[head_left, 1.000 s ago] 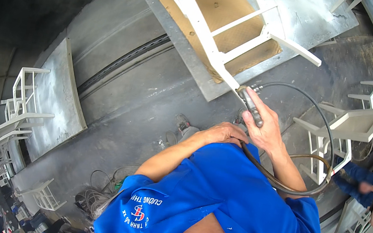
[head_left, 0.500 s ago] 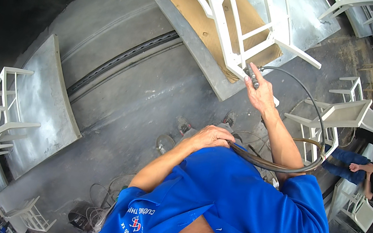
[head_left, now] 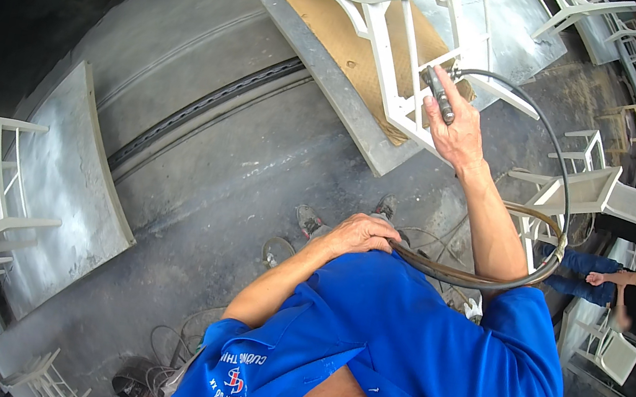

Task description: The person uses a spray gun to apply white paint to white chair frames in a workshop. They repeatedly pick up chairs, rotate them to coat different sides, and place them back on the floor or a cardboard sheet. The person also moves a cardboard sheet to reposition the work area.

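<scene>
My right hand [head_left: 460,137] is wrapped round a dark metal spray gun [head_left: 442,101], held out in front of me. Beside the gun stands a white wooden chair [head_left: 379,54], its near legs close to the nozzle end. The chair rests on a brown board [head_left: 330,9] laid over a grey tabletop [head_left: 342,111]. From the gun a dark hose [head_left: 558,147] arcs to the right, loops under my right forearm and comes back to my waist. There my left hand [head_left: 367,234] is closed round the bundled hoses [head_left: 449,273].
At the left, several white chairs [head_left: 0,168] stand by a pale tabletop [head_left: 71,198]. To the right are another white chair [head_left: 591,191] and a person in jeans [head_left: 579,262]. A dark rail [head_left: 206,111] crosses the floor. Loose hoses [head_left: 179,336] lie at lower left.
My right hand and the spray gun have shifted slightly up along the chair, the wrist turning a little. My left hand keeps its place on the hoses.
</scene>
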`<action>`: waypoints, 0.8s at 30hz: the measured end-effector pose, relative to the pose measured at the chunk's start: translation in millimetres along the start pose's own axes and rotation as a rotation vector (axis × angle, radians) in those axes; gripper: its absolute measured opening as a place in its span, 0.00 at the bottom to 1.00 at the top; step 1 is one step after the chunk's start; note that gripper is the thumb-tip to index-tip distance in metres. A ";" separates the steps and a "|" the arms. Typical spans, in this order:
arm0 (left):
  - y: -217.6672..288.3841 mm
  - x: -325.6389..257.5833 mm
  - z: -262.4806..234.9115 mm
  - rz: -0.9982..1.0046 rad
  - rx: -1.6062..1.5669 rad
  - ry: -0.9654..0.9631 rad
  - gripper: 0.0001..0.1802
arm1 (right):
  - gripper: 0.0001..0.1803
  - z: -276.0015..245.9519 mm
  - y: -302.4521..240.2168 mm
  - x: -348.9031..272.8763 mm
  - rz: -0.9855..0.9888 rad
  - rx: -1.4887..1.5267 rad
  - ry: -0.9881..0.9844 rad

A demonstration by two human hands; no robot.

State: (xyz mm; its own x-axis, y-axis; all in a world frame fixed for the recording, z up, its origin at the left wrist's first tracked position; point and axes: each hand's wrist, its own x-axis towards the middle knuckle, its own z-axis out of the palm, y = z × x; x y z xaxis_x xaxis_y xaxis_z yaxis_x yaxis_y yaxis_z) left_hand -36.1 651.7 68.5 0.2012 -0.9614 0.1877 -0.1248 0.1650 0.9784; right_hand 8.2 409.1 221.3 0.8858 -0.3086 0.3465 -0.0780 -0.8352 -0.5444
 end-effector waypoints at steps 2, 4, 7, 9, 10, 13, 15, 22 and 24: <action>-1.0 -2.1 -1.0 0.010 0.034 0.002 0.15 | 0.29 4.2 11.4 -15.3 0.078 0.001 -0.064; -2.8 -3.5 -1.8 0.026 0.050 0.002 0.15 | 0.29 6.8 21.8 -34.3 0.156 0.007 -0.126; -5.1 -5.0 -2.3 0.031 0.055 0.004 0.15 | 0.30 6.4 27.4 -64.9 0.315 -0.042 -0.214; -5.7 -6.0 -2.1 0.031 0.048 0.002 0.15 | 0.30 5.9 24.5 -78.2 0.365 -0.092 -0.251; -5.6 -6.5 -1.9 0.033 0.044 0.000 0.15 | 0.30 5.8 21.7 -80.8 0.375 -0.078 -0.259; -3.7 -9.0 -1.3 0.009 0.018 -0.026 0.15 | 0.30 5.8 8.1 -75.4 0.375 -0.009 -0.242; -1.6 -11.6 -1.2 -0.008 0.010 -0.039 0.15 | 0.29 6.4 -3.7 -61.7 0.314 0.086 -0.165; 6.2 -23.5 -2.7 -0.015 0.051 0.001 0.16 | 0.28 -6.0 -37.0 -1.4 0.022 0.099 0.104; 7.8 -26.0 -2.3 -0.030 0.028 0.016 0.16 | 0.29 -8.8 -37.9 0.1 0.075 0.098 0.074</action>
State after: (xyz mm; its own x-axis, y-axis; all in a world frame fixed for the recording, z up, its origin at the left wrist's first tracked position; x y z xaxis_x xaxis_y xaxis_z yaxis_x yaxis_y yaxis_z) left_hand -40.1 678.4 71.5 0.2212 -0.9620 0.1600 -0.1459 0.1296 0.9808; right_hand 7.2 436.8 248.7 0.8425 -0.4046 0.3555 -0.0949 -0.7612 -0.6415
